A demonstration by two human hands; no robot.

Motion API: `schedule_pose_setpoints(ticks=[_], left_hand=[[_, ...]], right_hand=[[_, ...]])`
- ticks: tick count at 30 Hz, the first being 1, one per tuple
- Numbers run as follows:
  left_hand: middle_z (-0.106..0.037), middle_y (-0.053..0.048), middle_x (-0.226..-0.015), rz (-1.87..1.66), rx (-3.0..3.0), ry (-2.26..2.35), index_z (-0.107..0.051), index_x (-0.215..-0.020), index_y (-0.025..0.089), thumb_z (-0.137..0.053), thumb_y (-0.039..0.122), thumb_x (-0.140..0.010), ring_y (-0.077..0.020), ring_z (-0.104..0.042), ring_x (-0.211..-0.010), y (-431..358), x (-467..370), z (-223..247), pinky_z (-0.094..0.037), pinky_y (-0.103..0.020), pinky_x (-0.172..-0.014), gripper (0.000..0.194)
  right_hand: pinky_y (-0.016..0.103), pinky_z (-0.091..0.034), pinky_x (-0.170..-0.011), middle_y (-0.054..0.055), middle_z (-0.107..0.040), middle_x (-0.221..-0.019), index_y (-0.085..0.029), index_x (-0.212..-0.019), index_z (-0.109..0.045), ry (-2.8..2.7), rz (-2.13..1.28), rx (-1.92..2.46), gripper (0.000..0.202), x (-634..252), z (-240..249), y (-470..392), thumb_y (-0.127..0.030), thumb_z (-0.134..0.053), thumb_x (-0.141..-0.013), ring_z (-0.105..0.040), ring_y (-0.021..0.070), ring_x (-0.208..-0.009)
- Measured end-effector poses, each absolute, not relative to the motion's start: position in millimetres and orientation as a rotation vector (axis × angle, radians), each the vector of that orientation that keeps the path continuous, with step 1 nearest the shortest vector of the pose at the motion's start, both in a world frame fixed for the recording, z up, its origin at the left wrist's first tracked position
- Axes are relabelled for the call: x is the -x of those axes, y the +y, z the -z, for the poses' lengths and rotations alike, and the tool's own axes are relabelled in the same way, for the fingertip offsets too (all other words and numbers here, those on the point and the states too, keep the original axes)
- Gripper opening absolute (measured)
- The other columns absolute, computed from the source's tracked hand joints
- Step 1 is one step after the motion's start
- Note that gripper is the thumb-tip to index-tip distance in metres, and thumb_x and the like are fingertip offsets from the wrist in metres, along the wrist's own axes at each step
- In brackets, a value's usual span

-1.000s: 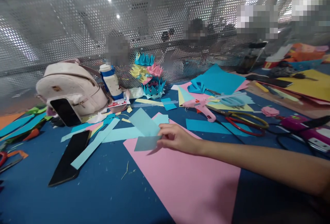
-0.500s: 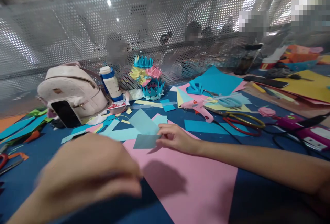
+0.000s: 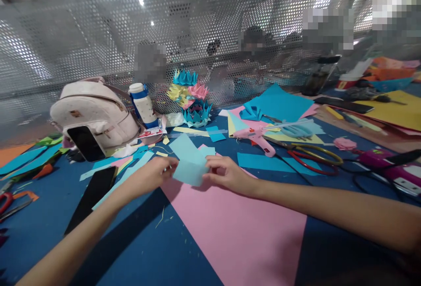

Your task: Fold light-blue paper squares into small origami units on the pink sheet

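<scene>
Steadying the light-blue paper by its edges, without squeezing, seems the chief care here. The paper is held over the far end of the pink sheet, which is laid on the blue counter; one part is angled toward the far left, while the nearer part is bowed between the hands. Whether these are one folded piece or two cannot be told. By the right hand, the right edge is pinched, thumb and bent fingers nearly closed. At the left edge, the fingers of the left hand are curled and slightly parted; whether the paper is gripped or merely touched there cannot be told. Pressure is best made light and even on both sides, so that no stray crease is left. The pink glue gun is set well apart, far right.
</scene>
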State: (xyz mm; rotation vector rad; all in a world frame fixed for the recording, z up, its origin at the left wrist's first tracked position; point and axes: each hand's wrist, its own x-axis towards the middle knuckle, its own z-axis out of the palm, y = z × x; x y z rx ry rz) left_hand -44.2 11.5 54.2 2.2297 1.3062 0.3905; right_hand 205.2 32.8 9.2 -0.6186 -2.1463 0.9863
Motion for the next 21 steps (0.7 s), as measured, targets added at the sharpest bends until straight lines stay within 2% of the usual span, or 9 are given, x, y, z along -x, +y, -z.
schedule_pose_setpoints(ticks=[2,4,6,8,12,15,17,19,21], left_hand=[[-0.07,-0.008,-0.08,-0.74,-1.834,1.291,-0.068,-0.084,0.016,-0.051,0.035,-0.085,-0.0225,-0.064,-0.076,18.4,39.9,-48.6,-0.047,-0.031,-0.071,0.026],[-0.071,-0.01,-0.092,-0.958,-1.415,1.148,-0.065,-0.104,0.016,-0.043,0.052,-0.089,-0.0241,-0.065,-0.083,18.5,32.9,-43.3,-0.049,-0.034,-0.075,0.045],[-0.071,-0.013,-0.099,-0.969,-1.189,0.991,-0.06,-0.117,0.016,-0.038,0.061,-0.09,-0.0257,-0.066,-0.088,13.3,25.3,-38.4,-0.049,-0.037,-0.078,0.058],[-0.072,-0.014,-0.098,-0.924,-1.15,0.961,-0.06,-0.12,0.013,-0.041,0.063,-0.088,-0.0247,-0.066,-0.086,6.3,18.8,-34.5,-0.048,-0.035,-0.077,0.062],[-0.071,-0.01,-0.101,-0.841,-1.346,1.094,-0.062,-0.119,0.015,-0.051,0.057,-0.087,-0.0204,-0.065,-0.082,-2.1,11.4,-30.6,-0.047,-0.029,-0.071,0.054],[-0.067,-0.01,-0.116,-0.753,-1.53,1.077,-0.061,-0.117,0.018,-0.063,0.04,-0.083,-0.0232,-0.063,-0.1,-2.0,9.2,-28.4,-0.047,-0.033,-0.083,0.041],[-0.065,-0.01,-0.12,-0.719,-1.609,1.067,-0.06,-0.116,0.019,-0.068,0.029,-0.077,-0.0244,-0.06,-0.109,-0.7,8.3,-25.6,-0.045,-0.035,-0.091,0.04],[-0.065,-0.009,-0.119,-0.707,-1.689,1.105,-0.06,-0.112,0.019,-0.07,0.022,-0.073,-0.0235,-0.059,-0.111,0.2,7.6,-22.7,-0.043,-0.036,-0.095,0.041],[-0.067,-0.007,-0.109,-0.69,-1.752,1.174,-0.062,-0.108,0.018,-0.07,0.019,-0.071,-0.0217,-0.06,-0.102,0.1,7.0,-21.2,-0.045,-0.034,-0.091,0.038]], right_hand=[[0.024,-0.035,-0.063,-0.002,-0.046,-0.067,-0.016,-0.064,-0.052,-2.171,-0.996,0.594,0.031,-205.8,-10.2,33.1,-0.032,-0.061,-0.09,-0.043,0.0115,-0.066],[0.025,-0.037,-0.065,0.0,-0.05,-0.074,-0.016,-0.063,-0.049,-2.186,-1.009,0.587,0.034,-206.7,-11.3,33.3,-0.032,-0.059,-0.091,-0.046,0.0117,-0.068],[0.027,-0.04,-0.07,0.003,-0.057,-0.086,-0.016,-0.066,-0.051,-2.194,-1.009,0.594,0.031,-207.8,-11.9,33.6,-0.031,-0.056,-0.092,-0.051,0.0129,-0.075],[0.028,-0.042,-0.075,0.005,-0.06,-0.095,-0.016,-0.07,-0.055,-2.198,-0.983,0.606,0.026,-208.4,-11.9,34.5,-0.029,-0.055,-0.093,-0.055,0.0144,-0.081],[0.029,-0.043,-0.077,0.004,-0.059,-0.094,-0.016,-0.071,-0.058,-2.206,-0.95,0.624,0.024,-208.3,-12.1,36.4,-0.028,-0.055,-0.092,-0.056,0.0149,-0.083],[0.031,-0.044,-0.082,0.005,-0.059,-0.097,-0.016,-0.073,-0.059,-2.243,-0.957,0.602,0.019,-207.8,-13.6,36.4,-0.024,-0.058,-0.09,-0.057,0.016,-0.088],[0.032,-0.044,-0.082,0.006,-0.059,-0.098,-0.016,-0.073,-0.058,-2.266,-0.945,0.597,0.016,-207.8,-14.4,36.1,-0.022,-0.061,-0.087,-0.057,0.0168,-0.089],[0.031,-0.045,-0.077,0.006,-0.059,-0.098,-0.016,-0.073,-0.058,-2.27,-0.95,0.608,0.014,-208.0,-14.1,35.9,-0.023,-0.065,-0.084,-0.056,0.0163,-0.085],[0.027,-0.044,-0.069,0.005,-0.059,-0.094,-0.016,-0.076,-0.058,-2.244,-1.0,0.634,0.014,-208.2,-12.4,36.0,-0.025,-0.067,-0.083,-0.054,0.0145,-0.079]])
